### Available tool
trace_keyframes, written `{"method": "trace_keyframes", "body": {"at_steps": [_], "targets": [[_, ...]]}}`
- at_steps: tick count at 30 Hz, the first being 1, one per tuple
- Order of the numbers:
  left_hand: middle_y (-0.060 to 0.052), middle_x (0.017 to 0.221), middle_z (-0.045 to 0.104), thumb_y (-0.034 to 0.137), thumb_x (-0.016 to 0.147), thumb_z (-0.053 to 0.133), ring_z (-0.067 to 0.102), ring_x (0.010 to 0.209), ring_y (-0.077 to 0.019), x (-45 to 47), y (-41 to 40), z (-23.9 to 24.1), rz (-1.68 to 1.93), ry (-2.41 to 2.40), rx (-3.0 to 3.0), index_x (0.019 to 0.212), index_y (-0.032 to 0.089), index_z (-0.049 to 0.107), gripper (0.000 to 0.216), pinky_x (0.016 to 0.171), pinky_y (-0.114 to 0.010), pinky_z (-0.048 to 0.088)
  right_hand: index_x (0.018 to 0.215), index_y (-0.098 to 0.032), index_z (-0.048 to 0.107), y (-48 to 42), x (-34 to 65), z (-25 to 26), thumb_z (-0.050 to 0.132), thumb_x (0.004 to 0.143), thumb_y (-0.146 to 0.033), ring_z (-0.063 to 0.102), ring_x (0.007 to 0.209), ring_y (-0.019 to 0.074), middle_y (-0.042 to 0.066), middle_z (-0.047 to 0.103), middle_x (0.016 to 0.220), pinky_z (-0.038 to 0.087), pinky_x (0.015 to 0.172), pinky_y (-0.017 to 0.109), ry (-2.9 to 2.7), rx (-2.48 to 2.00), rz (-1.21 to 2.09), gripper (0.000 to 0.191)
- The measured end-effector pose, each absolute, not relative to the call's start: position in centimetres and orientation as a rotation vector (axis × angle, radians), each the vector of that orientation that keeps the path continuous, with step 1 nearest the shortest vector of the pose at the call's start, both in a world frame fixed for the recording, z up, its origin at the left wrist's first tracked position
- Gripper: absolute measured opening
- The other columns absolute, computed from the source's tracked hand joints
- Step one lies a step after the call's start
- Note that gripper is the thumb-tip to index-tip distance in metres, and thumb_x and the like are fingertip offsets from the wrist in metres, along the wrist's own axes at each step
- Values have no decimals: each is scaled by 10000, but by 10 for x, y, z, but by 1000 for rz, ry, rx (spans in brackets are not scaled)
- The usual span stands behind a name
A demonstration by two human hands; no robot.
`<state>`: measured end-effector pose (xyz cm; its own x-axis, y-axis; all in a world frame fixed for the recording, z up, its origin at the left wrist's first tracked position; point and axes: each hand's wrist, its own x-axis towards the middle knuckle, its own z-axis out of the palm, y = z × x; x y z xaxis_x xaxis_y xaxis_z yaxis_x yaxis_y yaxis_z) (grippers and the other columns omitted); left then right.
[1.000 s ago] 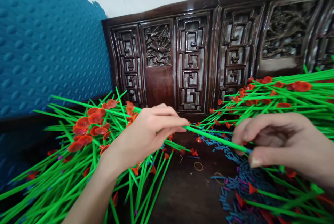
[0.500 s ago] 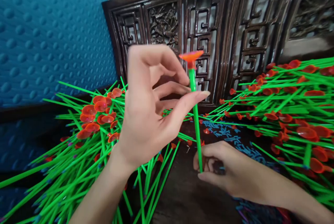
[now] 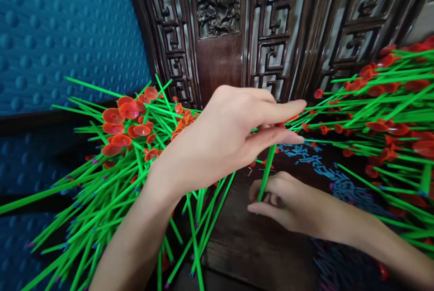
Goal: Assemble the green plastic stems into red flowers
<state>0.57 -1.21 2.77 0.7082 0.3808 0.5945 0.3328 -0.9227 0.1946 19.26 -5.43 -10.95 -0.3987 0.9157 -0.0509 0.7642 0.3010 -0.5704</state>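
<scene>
One green stick (image 3: 266,173) stands nearly upright over the dark wooden surface (image 3: 254,245). My right hand (image 3: 288,202) is closed round its lower end, low on the wood. My left hand (image 3: 233,132) hovers over its upper end, fingers stretched to the right and pressed down over the top; the stick's orange cap is hidden under them. A heap of green sticks with orange suction caps (image 3: 129,123) lies to the left, and another such heap (image 3: 379,114) to the right.
Small blue pieces (image 3: 342,187) are scattered on the wood beside my right hand. A carved dark wooden backrest (image 3: 257,33) rises behind the heaps. A blue dimpled foam mat (image 3: 61,33) stands at the left.
The stick was swung from slanting to upright. My right hand dropped to its lower end. My left hand, first pinching below the orange cap, has come down over the top. The camera tilted downward.
</scene>
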Motion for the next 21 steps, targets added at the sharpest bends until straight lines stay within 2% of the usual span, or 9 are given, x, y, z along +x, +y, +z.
{"method": "trace_keyframes", "body": {"at_steps": [3, 6, 11, 15, 18, 21], "targets": [[77, 728, 666, 276, 883, 666, 696, 686, -125, 5, -13, 29, 973, 583, 2813, 1104, 265, 729, 231, 739, -245, 539, 937, -209, 696, -53, 192, -113, 591, 914, -454, 626, 811, 210, 58, 615, 874, 501, 737, 346, -2326, -1491, 676, 267], [83, 713, 667, 245, 895, 658, 696, 684, -110, 3, -14, 30, 926, 561, 2788, 1093, 241, 729, 210, 742, -214, 527, 922, -210, 698, -51, 191, -117, 607, 908, -402, 635, 768, 198, 56, 602, 861, 510, 710, 336, -2345, -1478, 660, 213], [44, 722, 694, 296, 921, 638, 731, 793, -176, 2, -16, 30, 848, 640, 2775, 1171, 234, 711, 267, 770, -260, 546, 890, -193, 689, -52, 190, -122, 623, 896, -356, 633, 715, 184, 51, 582, 822, 515, 667, 313, -2349, -1401, 580, 176], [45, 748, 711, 281, 914, 660, 727, 817, -173, 4, -14, 25, 908, 586, 2815, 1196, 249, 699, 287, 805, -284, 559, 896, -180, 678, -51, 191, -132, 633, 888, -410, 632, 710, 190, 69, 611, 866, 524, 666, 326, -2321, -1470, 595, 234], [17, 825, 744, 212, 891, 690, 707, 761, -155, 6, -13, 22, 959, 499, 2874, 1209, 201, 689, 319, 775, -279, 562, 923, -187, 678, -47, 197, -130, 629, 889, -460, 641, 744, 188, 66, 636, 893, 528, 682, 314, -2326, -1468, 644, 279], [-6, 863, 760, 168, 908, 652, 679, 688, -131, 3, -17, 26, 1127, 506, 2879, 1239, 159, 674, 332, 679, -255, 566, 1006, -220, 680, -41, 212, -103, 751, 762, -518, 642, 708, 176, 25, 674, 828, 513, 611, 269, -2373, -1383, 698, 392]]}}
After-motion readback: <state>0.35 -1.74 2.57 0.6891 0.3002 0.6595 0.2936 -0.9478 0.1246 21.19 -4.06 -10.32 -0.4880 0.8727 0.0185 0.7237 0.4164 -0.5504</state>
